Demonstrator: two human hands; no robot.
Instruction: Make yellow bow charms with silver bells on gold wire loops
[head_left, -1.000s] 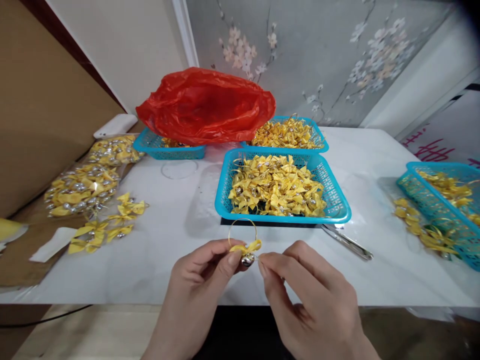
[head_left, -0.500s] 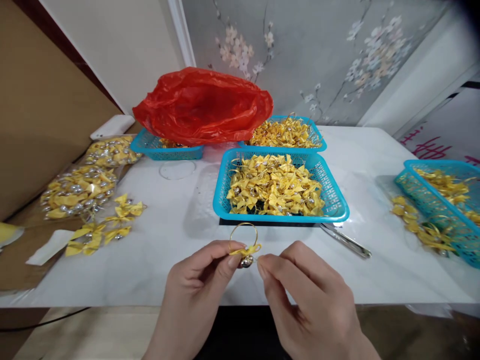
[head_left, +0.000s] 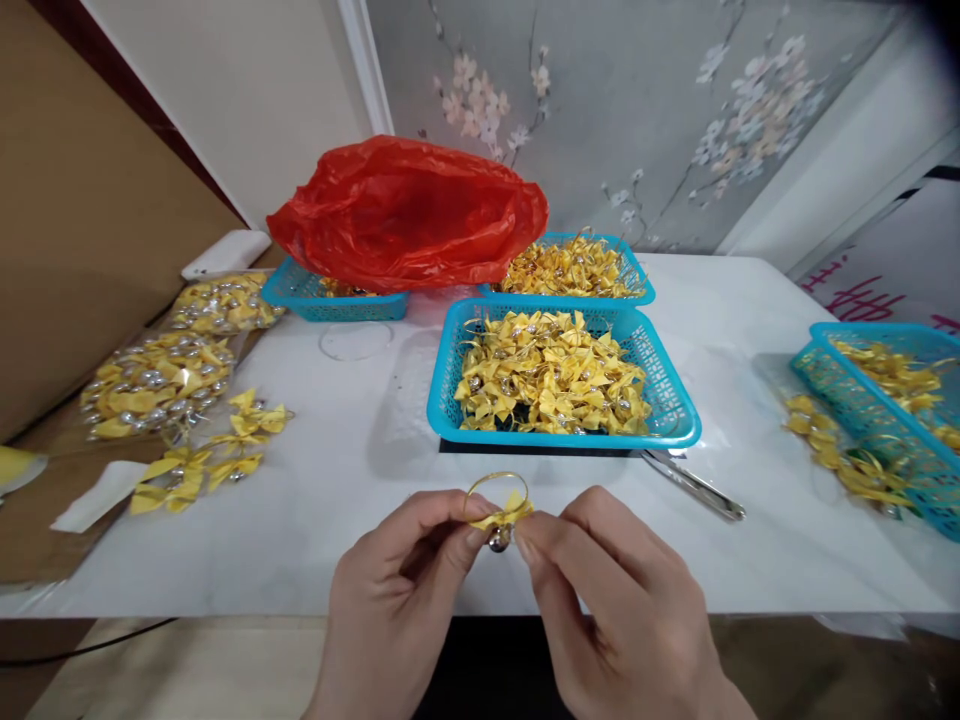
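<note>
While left fingers (head_left: 454,556) and right fingers (head_left: 541,536) pinch closely the bow ornament (head_left: 508,514) between them, its adjusting probably calls for steady hold.

Yellow bow (head_left: 510,511) partly behind fingertips (head_left: 529,546)

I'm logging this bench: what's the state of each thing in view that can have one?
Left hand: fingers closed on the yellow bow
Right hand: fingers pinched together at the bow's right edge
Yellow bow: held up, ring attached
Red bag: mouth open
Front basket: uncovered, heaped with bows
Back basket: uncovered, filled
Left basket: partly hidden by red bag
Right basket: uncovered, holding bows
Clear bags: filled
Metal tool: lying flat
</note>
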